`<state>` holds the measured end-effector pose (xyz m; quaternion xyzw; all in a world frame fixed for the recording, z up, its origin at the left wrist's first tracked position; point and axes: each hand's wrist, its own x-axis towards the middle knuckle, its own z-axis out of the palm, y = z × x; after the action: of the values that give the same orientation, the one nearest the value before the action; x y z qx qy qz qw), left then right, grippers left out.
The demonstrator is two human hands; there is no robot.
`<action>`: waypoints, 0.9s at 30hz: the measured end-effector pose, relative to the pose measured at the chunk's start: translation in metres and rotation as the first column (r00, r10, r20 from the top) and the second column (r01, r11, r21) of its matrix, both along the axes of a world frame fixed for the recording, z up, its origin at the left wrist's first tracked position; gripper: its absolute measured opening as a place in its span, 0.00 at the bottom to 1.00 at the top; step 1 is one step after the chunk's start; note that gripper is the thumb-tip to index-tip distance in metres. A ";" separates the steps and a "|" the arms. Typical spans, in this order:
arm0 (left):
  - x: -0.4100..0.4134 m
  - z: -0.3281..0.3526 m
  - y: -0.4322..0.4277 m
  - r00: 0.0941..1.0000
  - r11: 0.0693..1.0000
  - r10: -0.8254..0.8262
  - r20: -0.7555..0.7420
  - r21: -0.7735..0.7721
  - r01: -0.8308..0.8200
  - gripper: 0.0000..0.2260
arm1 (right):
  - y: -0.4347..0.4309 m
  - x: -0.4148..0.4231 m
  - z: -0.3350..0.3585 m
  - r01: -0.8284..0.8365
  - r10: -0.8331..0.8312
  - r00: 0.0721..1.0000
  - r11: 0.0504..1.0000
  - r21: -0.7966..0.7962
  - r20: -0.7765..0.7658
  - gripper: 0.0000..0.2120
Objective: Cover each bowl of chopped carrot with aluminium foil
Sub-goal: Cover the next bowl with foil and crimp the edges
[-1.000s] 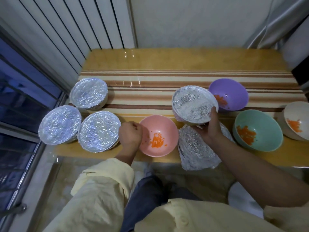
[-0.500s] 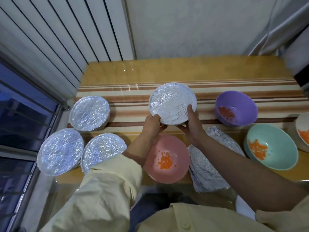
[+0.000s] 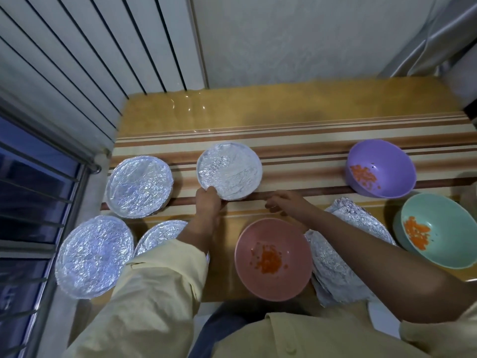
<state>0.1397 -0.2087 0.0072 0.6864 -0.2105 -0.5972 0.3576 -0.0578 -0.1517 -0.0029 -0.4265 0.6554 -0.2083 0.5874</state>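
Striped table (image 3: pixel 296 112), barred window (image 3: pixel 31 161), curtain (image 3: pixel 438 40)

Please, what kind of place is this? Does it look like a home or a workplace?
Probably a home, in a corner beside a barred window. A small table with a striped cover stands against the wall, and a curtain hangs at the right. Nothing in view suggests a workplace.
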 end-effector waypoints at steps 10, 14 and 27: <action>0.009 -0.009 0.007 0.999 0.997 0.003 0.032 0.080 -0.006 0.14 | 0.017 -0.010 0.001 -0.359 0.370 0.916 0.928 0.098 -0.151 0.10; 0.004 -0.006 0.021 0.970 0.994 -0.104 0.221 0.044 0.097 0.18 | 0.024 -0.008 0.001 -0.330 0.330 0.923 0.943 0.036 -0.199 0.09; -0.012 -0.001 0.116 0.587 0.802 -0.548 0.596 0.175 0.571 0.14 | 0.090 -0.049 -0.012 -0.155 0.131 0.710 0.987 0.028 -0.692 0.14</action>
<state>0.1273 -0.0929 0.0065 0.7349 -0.5312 -0.4151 0.0736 -0.1063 -0.0614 -0.0154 -0.5321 0.7887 0.0016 0.3079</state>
